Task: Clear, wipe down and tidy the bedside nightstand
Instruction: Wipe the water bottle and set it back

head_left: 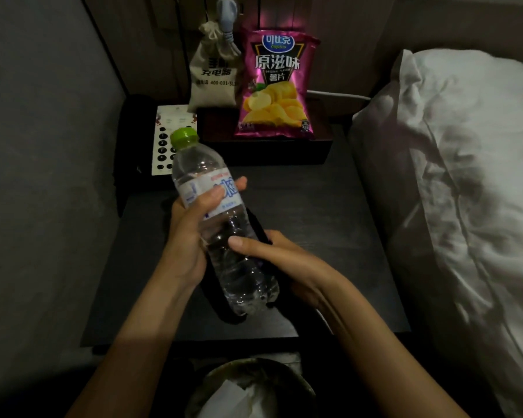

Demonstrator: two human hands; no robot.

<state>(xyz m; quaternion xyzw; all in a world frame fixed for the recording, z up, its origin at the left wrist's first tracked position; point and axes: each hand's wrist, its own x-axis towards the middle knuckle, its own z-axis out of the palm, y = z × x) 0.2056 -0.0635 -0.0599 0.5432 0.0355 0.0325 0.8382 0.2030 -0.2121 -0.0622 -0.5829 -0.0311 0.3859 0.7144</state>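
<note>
The bed (465,191) with its white pillow sits just to the right of the dark nightstand (329,236). The nightstand top is black and flat. At the back of the nightstand stands a pink bag of chips (277,86), upright on a dark tray (266,152). Left of the chips, also at the back of the nightstand, stands a small cloth pouch (215,76) with a tied top. A phone (163,146) with round buttons lies at the back left of the nightstand. In front of the nightstand, down low, is a bin (254,387) with white paper in it. Above the middle of the nightstand, a clear water bottle (221,224) with a green cap is held tilted, cap pointing away. The left hand (191,233) is wrapped round the bottle at its label. The right hand (272,260) holds a dark cloth (258,227) pressed against the lower part of the bottle, thumb on the plastic. The two hands are close together on the bottle.
</note>
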